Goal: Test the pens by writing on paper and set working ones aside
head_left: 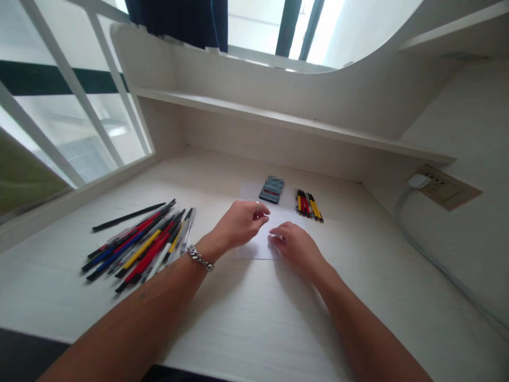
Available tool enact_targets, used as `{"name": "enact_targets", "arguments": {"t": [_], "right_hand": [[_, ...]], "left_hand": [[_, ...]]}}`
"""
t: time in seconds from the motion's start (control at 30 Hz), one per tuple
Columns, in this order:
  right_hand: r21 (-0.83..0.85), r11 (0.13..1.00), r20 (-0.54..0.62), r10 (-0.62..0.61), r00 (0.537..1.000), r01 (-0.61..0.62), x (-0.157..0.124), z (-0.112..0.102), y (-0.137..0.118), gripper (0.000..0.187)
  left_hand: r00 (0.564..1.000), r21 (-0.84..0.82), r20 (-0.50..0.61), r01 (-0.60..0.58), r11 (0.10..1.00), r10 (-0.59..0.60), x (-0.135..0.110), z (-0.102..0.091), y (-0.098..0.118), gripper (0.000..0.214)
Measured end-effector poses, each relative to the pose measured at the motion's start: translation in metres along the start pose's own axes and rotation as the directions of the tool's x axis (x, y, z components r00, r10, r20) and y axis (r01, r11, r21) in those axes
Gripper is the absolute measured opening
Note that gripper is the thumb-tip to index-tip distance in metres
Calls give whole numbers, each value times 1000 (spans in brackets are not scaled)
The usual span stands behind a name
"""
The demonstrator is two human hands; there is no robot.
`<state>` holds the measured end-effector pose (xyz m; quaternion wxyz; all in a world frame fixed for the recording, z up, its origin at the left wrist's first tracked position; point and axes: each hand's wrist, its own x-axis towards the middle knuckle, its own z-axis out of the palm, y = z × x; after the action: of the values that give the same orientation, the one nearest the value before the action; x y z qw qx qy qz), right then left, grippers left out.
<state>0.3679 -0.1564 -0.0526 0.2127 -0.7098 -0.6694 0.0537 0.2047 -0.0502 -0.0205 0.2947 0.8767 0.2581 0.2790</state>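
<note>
Both forearms reach in over the near edge of the white table [358, 313]. The left hand [238, 225], with one chain bracelet [200, 258] and one ring [257, 205], hovers with its fingers curled and thumb and forefinger pinched together; whether they grip anything is hard to tell. The right hand [296, 249] is loosely curved, its fingertips [276, 236] resting on a sheet of white paper [258, 249] just beside the left hand.

Left of the hands lies a loose heap of well over a dozen pens [139, 249], too overlapped to count, with one black pen [129, 216] just apart. A dark, partly blurred box [271, 191] sits on the paper's far end. Right of it lie about six yellow and red pens [309, 205]. Open table stretches right to the wall, below a long shelf [278, 119].
</note>
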Motion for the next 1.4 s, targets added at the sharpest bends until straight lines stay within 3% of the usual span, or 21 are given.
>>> {"name": "enact_targets", "arguments": {"t": [0.13,0.23,0.33,0.43,0.57,0.7,0.93,1.0,1.07,1.17,1.27,1.4], "right_hand": [[14,999,19,-33,999,32,-1,13,-3,20],[34,998,27,-47,999,46,0,14,3,21],[18,998,19,-52,998,52,0,14,5,23],[2,998,24,-58,998,58,1,15,5,23],[-3,998,26,-69,997,69,2,17,6,24],[-11,998,32,-66,997,66,2,18,6,25],[14,998,29,-61,998,60,1,16,5,24],[38,998,34,-59,998,58,1,14,4,25],[71,997,39,-43,998,40,1,10,3,27],[143,990,55,-12,998,4,4,1,7,28],[195,978,78,59,995,-73,10,-10,20,27],[227,950,125,190,974,-214,15,-19,47,26]], "left_hand": [[999,-8,-51,19,1000,-20,2,-30,7,21],[992,34,-88,89,995,-86,-4,-72,-11,24],[951,208,-180,288,935,-253,-24,-124,-49,28],[864,419,-265,504,756,-429,-55,-169,-96,35],[798,510,-182,576,639,-574,-93,-195,-143,44],[781,524,-182,591,613,-598,-108,-191,-158,39],[751,527,-246,634,565,-613,-104,-194,-162,32],[761,536,-271,628,564,-590,-94,-193,-155,31],[810,545,-267,573,612,-521,-77,-184,-138,32],[883,510,-225,466,723,-411,-43,-152,-99,31],[959,444,-93,282,850,-269,-10,-103,-58,28],[988,336,61,113,935,-141,18,-33,-24,25]]}}
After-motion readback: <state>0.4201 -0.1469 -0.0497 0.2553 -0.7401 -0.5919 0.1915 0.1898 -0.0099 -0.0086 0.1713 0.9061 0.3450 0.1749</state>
